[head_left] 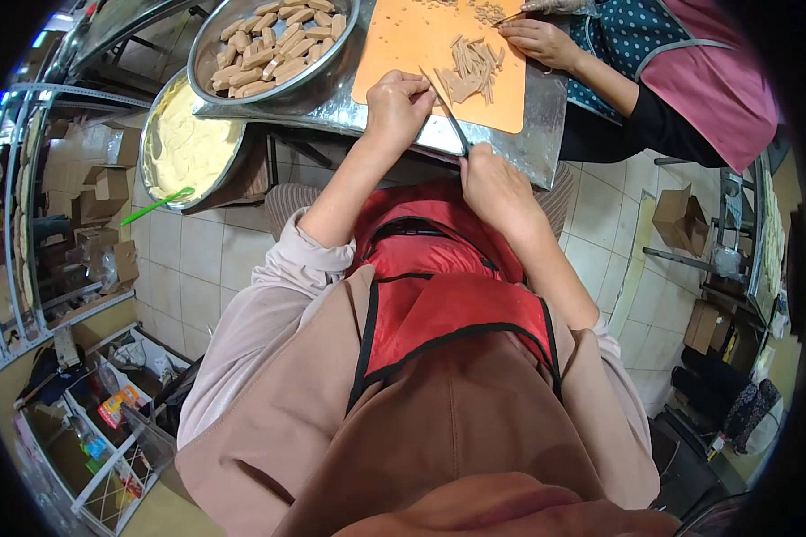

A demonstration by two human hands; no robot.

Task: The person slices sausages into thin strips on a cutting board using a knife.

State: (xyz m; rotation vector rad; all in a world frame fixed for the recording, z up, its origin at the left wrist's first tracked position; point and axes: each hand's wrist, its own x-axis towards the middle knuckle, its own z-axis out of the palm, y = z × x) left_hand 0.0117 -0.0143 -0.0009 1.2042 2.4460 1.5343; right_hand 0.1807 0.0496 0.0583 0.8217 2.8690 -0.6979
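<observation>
My right hand (500, 190) is wrapped round the handle of a knife (452, 119), whose blade points up and left over the front edge of an orange cutting board (385, 52). My left hand (400, 109) is beside the blade at the board's lower left, its fingers pinched; what they hold is too small to make out. Thin brown strips (476, 72) lie in a pile on the board just right of the blade. Small cut bits (488, 12) are spread farther up the board.
A metal bowl of brown sticks (282, 45) stands left of the board. Below it, a basin of pale cream (192, 139) holds a green-handled utensil (159, 205). At the right, a co-worker's hand (539, 42) rests at the board's edge by the metal table (537, 157).
</observation>
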